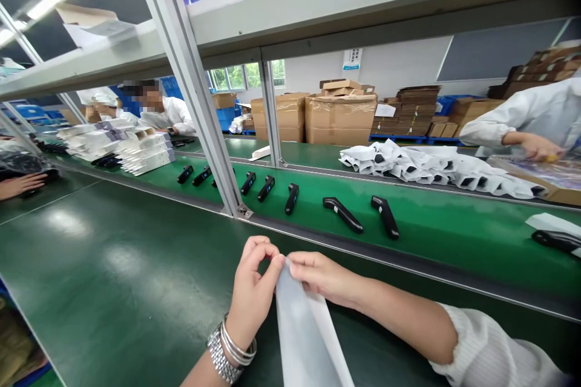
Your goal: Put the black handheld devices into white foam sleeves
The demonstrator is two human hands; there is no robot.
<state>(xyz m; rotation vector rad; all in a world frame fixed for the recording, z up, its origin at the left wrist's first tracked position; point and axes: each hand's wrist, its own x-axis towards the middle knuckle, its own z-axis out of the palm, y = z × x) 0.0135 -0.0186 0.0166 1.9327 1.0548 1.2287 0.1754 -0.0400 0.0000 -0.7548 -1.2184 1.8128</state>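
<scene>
- the left hand (253, 290) and the right hand (321, 278) are together, almost touching; both are clamped on the top end of a pale, flat translucent bag (305, 332); the exact finger grip is partly hidden
- the bag hangs from between the hands; its long axis runs down and slightly right, toward the person's body, and leaves the view at the lower edge
- both hands stand at the same end of the bag, so neither is clearly nearer; the right forearm (399, 308) lies just right of its length, with a white knit cuff (485, 344) further along; the left wrist wears metal bracelets (229, 347)
- below the hands, a green bench mat (127, 290) lies under the bag
- ahead of the hands, beyond a metal rail (372, 260), black pistol-grip devices (342, 214) lie spaced along a green conveyor belt (454, 236)
- further ahead and to the right, a heap of white bags (436, 169) lies on the belt; further right, a co-worker's hand (538, 146) works near a cardboard tray (540, 178)
</scene>
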